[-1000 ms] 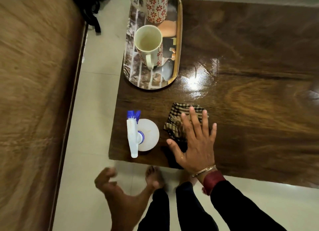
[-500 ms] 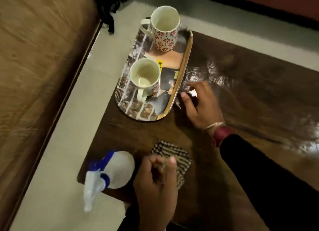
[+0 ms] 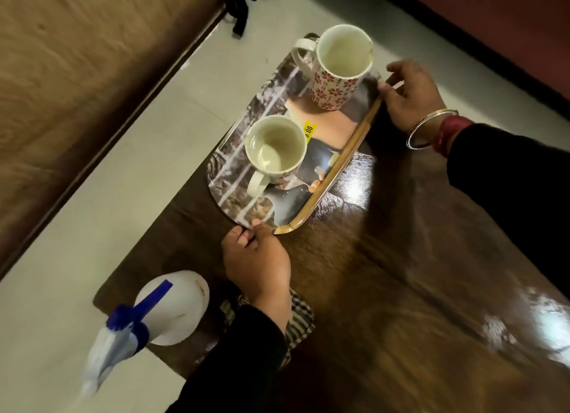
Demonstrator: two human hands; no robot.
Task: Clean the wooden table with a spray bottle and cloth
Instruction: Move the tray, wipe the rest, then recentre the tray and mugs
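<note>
I see a dark brown glossy wooden table, a white spray bottle with blue trigger, a black-and-cream checked cloth, and two cream mugs patterned with red flowers on a picture-printed tray.

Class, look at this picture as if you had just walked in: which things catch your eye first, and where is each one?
First, the picture-printed tray at the far left end of the wooden table, carrying two empty mugs, with the left hand at its near end and the right hand at its far end. Next, the white spray bottle with blue trigger on the near left corner, beside a checked cloth.
</note>
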